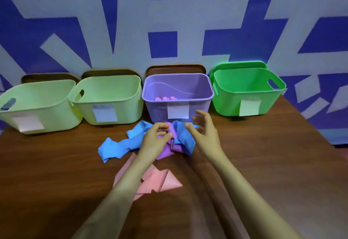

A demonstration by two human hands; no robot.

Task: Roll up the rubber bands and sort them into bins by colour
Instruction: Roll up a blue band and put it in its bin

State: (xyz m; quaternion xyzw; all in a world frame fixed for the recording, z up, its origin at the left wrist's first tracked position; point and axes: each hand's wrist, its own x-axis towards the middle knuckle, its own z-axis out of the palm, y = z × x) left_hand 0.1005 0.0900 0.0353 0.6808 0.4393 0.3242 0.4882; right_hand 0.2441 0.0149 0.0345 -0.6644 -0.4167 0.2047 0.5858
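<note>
Forearms reach side by side from the near edge of the desk (273, 163) toward the row of bins. The left hand (155, 139) is palm down with its fingers curled, the thumb and fingertips closing on the top of the purple band (167, 153). The right hand (204, 133) hovers just beside it, turned on edge with the palm facing left. Its fingers are loosely spread and bent, and it holds nothing.

The purple band lies crumpled, its length running from the near side toward the purple bin (199, 84), mostly under and just behind the left hand. The blue band (114, 147) is a wavy strip running from the lower left up to the right; its far part bunches beside the purple one, below the right hand's fingers. The pink band (165, 181) lies flat in folded triangles nearer the person, partly under the left forearm.

Small pink rolls (165, 98) sit inside the purple bin. Two pale green bins (37, 105) stand to its left and a bright green bin (248, 92) to its right.
</note>
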